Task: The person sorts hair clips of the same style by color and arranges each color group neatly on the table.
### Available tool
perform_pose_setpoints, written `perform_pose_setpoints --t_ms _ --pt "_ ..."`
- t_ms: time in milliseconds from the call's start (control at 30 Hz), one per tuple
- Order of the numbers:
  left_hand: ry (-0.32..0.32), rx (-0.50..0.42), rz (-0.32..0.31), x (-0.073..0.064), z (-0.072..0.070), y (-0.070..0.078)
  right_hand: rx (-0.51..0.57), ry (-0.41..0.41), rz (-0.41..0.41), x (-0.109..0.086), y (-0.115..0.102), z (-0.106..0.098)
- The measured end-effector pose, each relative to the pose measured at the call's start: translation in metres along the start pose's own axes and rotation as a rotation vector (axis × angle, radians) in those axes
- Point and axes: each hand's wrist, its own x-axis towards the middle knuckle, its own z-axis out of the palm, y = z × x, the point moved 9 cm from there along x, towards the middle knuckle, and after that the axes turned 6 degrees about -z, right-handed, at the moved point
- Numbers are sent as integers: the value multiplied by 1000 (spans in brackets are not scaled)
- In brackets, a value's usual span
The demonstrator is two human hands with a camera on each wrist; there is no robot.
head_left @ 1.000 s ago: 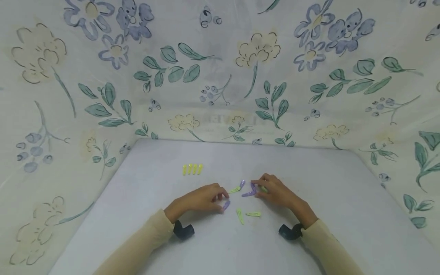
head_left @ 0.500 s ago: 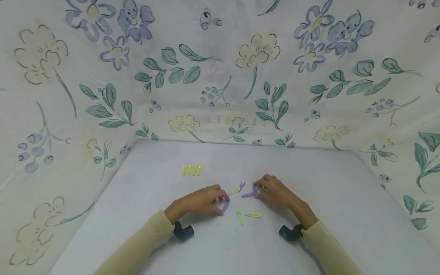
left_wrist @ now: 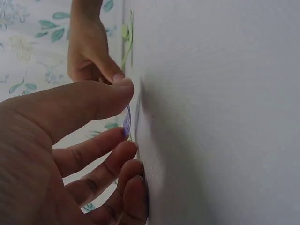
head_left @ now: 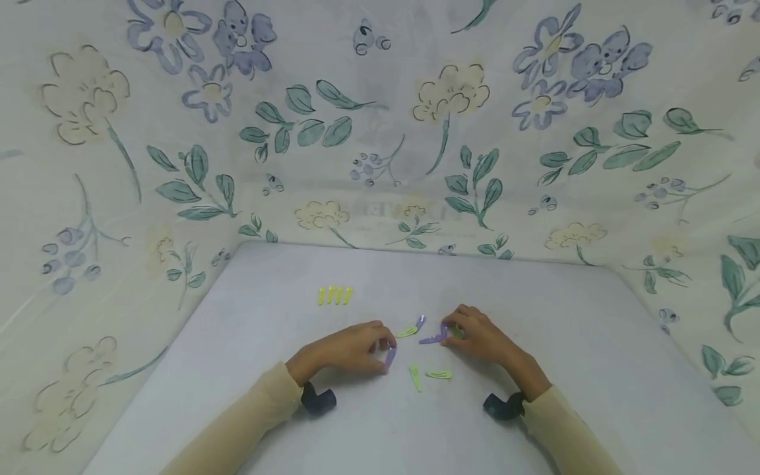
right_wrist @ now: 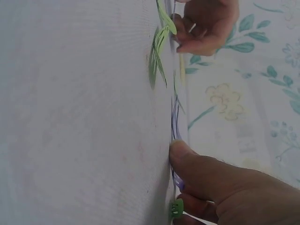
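In the head view my left hand [head_left: 350,348] holds a purple snap hair clip [head_left: 390,357] by its two ends, between thumb and forefinger; the left wrist view shows part of this clip [left_wrist: 127,123] between the fingertips. My right hand [head_left: 479,334] pinches another purple hair clip [head_left: 443,329] close over the table. Its lower end meets a third purple clip [head_left: 430,340] lying flat. A green clip [head_left: 458,332] sits partly hidden behind the right fingers. Left of these, a green clip [head_left: 407,332] lies end to end with a purple clip [head_left: 421,322].
Two green clips [head_left: 438,375] lie on the white table [head_left: 534,290] in front of the hands. Several yellow clips [head_left: 338,295] stand in a row farther back on the left. Flowered cloth [head_left: 380,132] surrounds the table at the back and sides.
The purple clip in my left hand has turned more upright, now spanning thumb to forefinger. My right hand has shifted slightly right, straightening its purple clip against the flat one.
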Motion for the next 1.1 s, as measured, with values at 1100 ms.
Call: perform_pose_setpoints --t_ms 1100 --pt "293 -63 -249 -53 -79 -102 -67 19 3 -1 -4 -3"
